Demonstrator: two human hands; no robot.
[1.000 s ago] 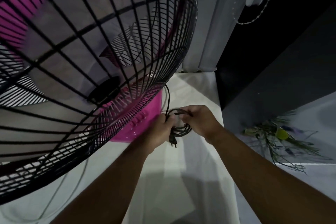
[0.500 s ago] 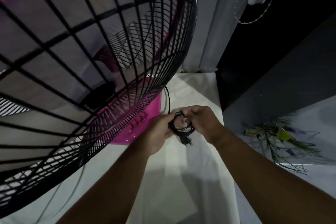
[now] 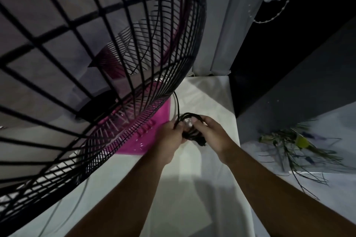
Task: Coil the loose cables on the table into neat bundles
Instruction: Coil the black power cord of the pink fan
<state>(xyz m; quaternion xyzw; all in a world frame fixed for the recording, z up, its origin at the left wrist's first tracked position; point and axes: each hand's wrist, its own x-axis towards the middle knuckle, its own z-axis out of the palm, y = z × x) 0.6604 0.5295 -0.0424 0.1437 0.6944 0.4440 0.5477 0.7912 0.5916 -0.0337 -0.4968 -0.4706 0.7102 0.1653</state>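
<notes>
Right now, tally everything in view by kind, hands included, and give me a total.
fan: 1
black cable coil: 1
hands: 2 (left hand, right hand)
leafy bunch: 1
Total: 5

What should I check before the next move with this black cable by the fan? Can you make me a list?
1. Both hands have it: left hand and right hand grip the black cable coil. Ok.
2. Loops gathered in one bunch: ok.
3. Plug tucked in: not ok, it dangles below the coil.
4. All cable wound up: not ok, one strand runs up behind the fan grille.
5. Where that strand ends: cannot tell, the grille hides it.
</notes>
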